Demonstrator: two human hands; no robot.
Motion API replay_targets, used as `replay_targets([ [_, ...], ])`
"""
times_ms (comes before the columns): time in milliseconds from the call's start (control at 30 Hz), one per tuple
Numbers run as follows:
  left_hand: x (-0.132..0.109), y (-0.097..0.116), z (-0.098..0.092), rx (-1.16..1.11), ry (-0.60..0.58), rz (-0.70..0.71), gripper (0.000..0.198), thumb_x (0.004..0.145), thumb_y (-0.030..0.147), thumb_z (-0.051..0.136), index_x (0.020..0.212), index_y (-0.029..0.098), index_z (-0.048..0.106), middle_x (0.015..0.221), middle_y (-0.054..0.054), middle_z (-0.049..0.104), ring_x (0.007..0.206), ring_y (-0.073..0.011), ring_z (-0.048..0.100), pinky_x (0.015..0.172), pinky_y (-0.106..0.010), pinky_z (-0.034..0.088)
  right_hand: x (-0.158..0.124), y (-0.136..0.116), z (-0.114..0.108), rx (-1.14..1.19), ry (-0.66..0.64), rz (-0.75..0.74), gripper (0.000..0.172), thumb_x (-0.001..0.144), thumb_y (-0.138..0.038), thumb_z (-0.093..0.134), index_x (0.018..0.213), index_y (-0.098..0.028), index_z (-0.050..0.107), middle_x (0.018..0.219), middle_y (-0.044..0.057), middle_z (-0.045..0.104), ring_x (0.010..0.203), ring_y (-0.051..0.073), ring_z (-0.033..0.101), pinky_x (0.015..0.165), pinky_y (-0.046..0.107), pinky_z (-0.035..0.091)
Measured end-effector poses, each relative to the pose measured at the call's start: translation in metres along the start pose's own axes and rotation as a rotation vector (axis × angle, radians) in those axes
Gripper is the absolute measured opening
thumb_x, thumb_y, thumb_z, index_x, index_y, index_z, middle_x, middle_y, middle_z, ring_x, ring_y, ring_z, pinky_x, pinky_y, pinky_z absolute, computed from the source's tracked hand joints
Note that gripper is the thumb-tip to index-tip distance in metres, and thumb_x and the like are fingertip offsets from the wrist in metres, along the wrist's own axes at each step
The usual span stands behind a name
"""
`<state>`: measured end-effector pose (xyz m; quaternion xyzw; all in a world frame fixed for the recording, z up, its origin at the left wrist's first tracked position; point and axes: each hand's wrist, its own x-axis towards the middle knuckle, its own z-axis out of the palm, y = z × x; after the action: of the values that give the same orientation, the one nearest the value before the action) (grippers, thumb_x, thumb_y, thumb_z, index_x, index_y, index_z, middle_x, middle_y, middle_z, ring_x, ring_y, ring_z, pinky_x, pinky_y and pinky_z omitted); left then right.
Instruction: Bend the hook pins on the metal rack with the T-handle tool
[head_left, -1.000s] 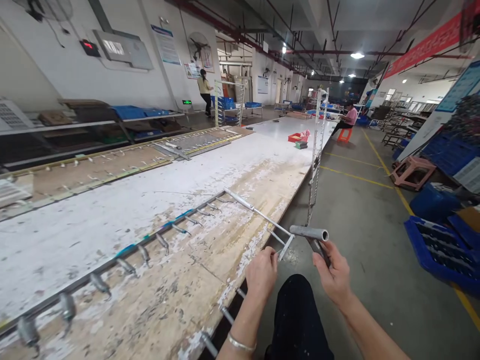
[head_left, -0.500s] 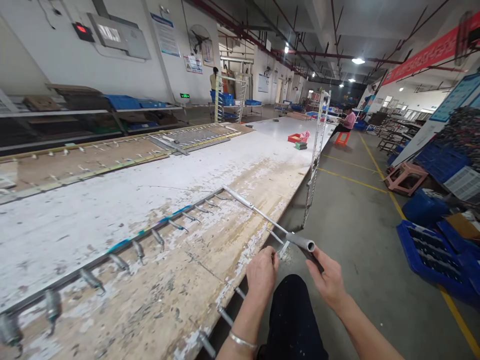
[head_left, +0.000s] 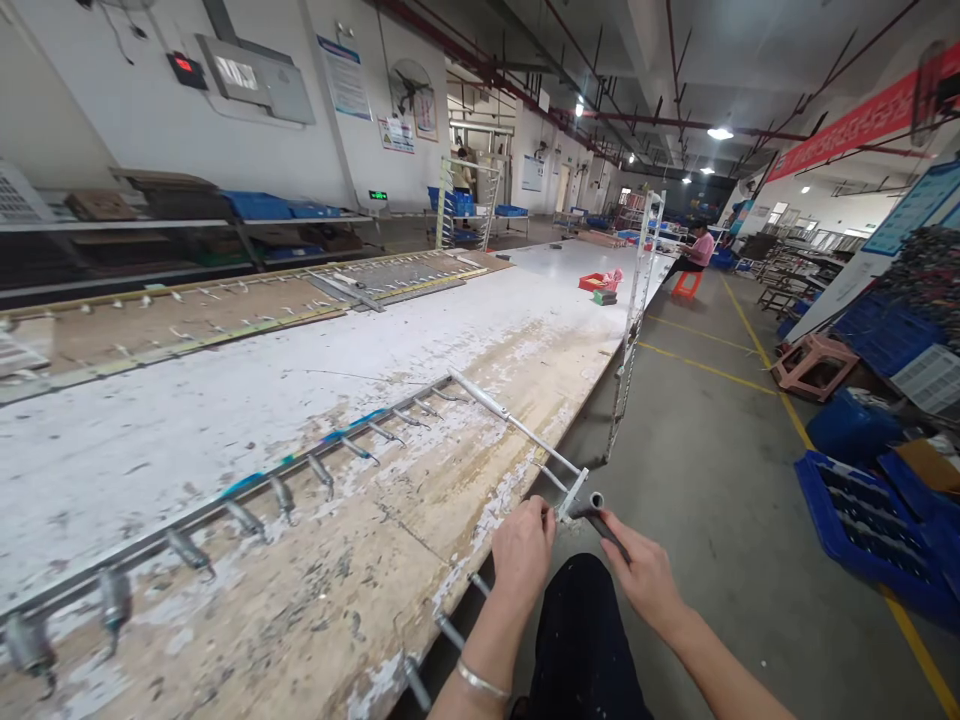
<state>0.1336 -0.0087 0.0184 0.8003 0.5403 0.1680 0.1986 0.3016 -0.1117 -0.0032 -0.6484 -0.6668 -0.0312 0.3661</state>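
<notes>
A long metal rack [head_left: 300, 468] with rows of hooks lies on the worn white workbench [head_left: 390, 340], its near end sticking out past the bench edge. My left hand [head_left: 523, 545] is closed in a pinch on a thin rod of that rack end. In my right hand [head_left: 639, 575] is a short grey metal tube [head_left: 591, 503], held by a dark stem, with its open end touching the rack's end bar [head_left: 571, 495].
A tall upright hook rack [head_left: 634, 310] stands at the bench edge ahead. Red and green trays [head_left: 600, 284] sit farther along the bench, near a seated person in pink [head_left: 699, 246]. Blue crates [head_left: 862, 510] and a pink stool [head_left: 814, 365] are on the floor at the right.
My right hand has brought the grey tube down and left, from clear of the rack to against its end bar. My left hand has kept its pinch on the rod.
</notes>
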Motion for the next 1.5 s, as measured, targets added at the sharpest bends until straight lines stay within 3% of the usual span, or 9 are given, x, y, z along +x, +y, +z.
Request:
replay_targets([
  [67, -0.001, -0.001, 0.0, -0.023, 0.013, 0.023, 0.018, 0.092, 0.027, 0.048, 0.089, 0.021, 0.065, 0.089, -0.003, 0.069, 0.086, -0.0176, 0.064, 0.068, -0.026, 0.037, -0.002, 0.004, -0.005, 0.001, -0.056, 0.08, 0.037, 0.097, -0.029, 0.044, 0.13, -0.024, 0.059, 0.118, 0.005, 0.069, 0.103, 0.022, 0.069, 0.083, 0.03, 0.058],
  [200, 0.0, -0.002, 0.003, -0.047, 0.031, 0.058, 0.017, 0.091, 0.023, 0.049, 0.088, 0.02, 0.065, 0.089, -0.002, 0.068, 0.085, -0.0163, 0.062, 0.068, -0.026, 0.037, 0.007, -0.004, -0.025, 0.077, 0.027, 0.156, 0.037, 0.096, -0.033, 0.046, 0.128, -0.02, 0.062, 0.119, 0.008, 0.069, 0.107, 0.024, 0.067, 0.086, 0.033, 0.058],
  [433, -0.002, -0.004, 0.008, -0.042, 0.091, 0.108, 0.017, 0.09, 0.022, 0.05, 0.083, 0.02, 0.065, 0.085, -0.003, 0.065, 0.083, -0.0164, 0.06, 0.068, -0.025, 0.038, 0.015, -0.023, -0.017, 0.117, 0.254, 0.0, 0.037, 0.095, -0.028, 0.05, 0.13, -0.021, 0.06, 0.113, 0.009, 0.071, 0.097, 0.024, 0.071, 0.082, 0.033, 0.059],
  [633, -0.001, -0.003, 0.008, -0.056, 0.079, 0.108, 0.016, 0.091, 0.02, 0.049, 0.087, 0.018, 0.064, 0.088, -0.004, 0.065, 0.083, -0.0168, 0.06, 0.07, -0.026, 0.04, 0.019, -0.018, -0.018, -0.029, -0.063, 0.014, 0.036, 0.097, -0.027, 0.045, 0.131, -0.028, 0.058, 0.112, 0.004, 0.072, 0.096, 0.021, 0.071, 0.08, 0.03, 0.059],
  [833, -0.001, -0.005, 0.01, -0.039, 0.103, 0.146, 0.018, 0.092, 0.021, 0.047, 0.086, 0.018, 0.064, 0.087, -0.004, 0.064, 0.085, -0.0173, 0.06, 0.071, -0.026, 0.041, 0.02, -0.022, -0.02, 0.052, 0.192, -0.051, 0.037, 0.096, -0.026, 0.045, 0.13, -0.022, 0.059, 0.11, 0.009, 0.072, 0.096, 0.022, 0.071, 0.079, 0.03, 0.059],
  [1000, -0.001, -0.007, 0.011, -0.035, 0.087, 0.163, 0.02, 0.093, 0.02, 0.045, 0.087, 0.018, 0.064, 0.087, -0.005, 0.064, 0.085, -0.0176, 0.061, 0.074, -0.027, 0.043, 0.024, -0.02, -0.018, 0.012, -0.087, -0.021, 0.036, 0.096, -0.026, 0.046, 0.13, -0.028, 0.059, 0.108, 0.004, 0.073, 0.092, 0.02, 0.072, 0.077, 0.028, 0.059],
  [1167, 0.0, -0.009, 0.012, -0.051, 0.114, 0.183, 0.02, 0.093, 0.019, 0.044, 0.089, 0.018, 0.064, 0.087, -0.005, 0.064, 0.086, -0.0176, 0.06, 0.075, -0.028, 0.044, 0.028, -0.023, -0.02, 0.056, 0.139, -0.037, 0.038, 0.097, -0.028, 0.045, 0.133, -0.022, 0.057, 0.116, 0.009, 0.07, 0.101, 0.023, 0.069, 0.083, 0.032, 0.058],
  [1367, 0.0, -0.011, 0.013, -0.064, 0.122, 0.216, 0.022, 0.093, 0.02, 0.043, 0.088, 0.017, 0.064, 0.086, -0.006, 0.064, 0.084, -0.0181, 0.06, 0.074, -0.029, 0.044, 0.033, -0.026, -0.025, -0.069, -0.137, -0.067, 0.037, 0.096, -0.026, 0.046, 0.132, -0.029, 0.057, 0.099, 0.003, 0.075, 0.083, 0.018, 0.072, 0.07, 0.025, 0.058],
  [1500, 0.0, -0.012, 0.014, -0.065, 0.153, 0.229, 0.02, 0.093, 0.018, 0.043, 0.088, 0.018, 0.063, 0.087, -0.006, 0.063, 0.085, -0.0178, 0.061, 0.076, -0.028, 0.045, 0.034, -0.025, -0.024, 0.025, 0.081, -0.072, 0.038, 0.098, -0.027, 0.043, 0.133, -0.022, 0.057, 0.11, 0.008, 0.072, 0.094, 0.021, 0.07, 0.079, 0.028, 0.057],
])
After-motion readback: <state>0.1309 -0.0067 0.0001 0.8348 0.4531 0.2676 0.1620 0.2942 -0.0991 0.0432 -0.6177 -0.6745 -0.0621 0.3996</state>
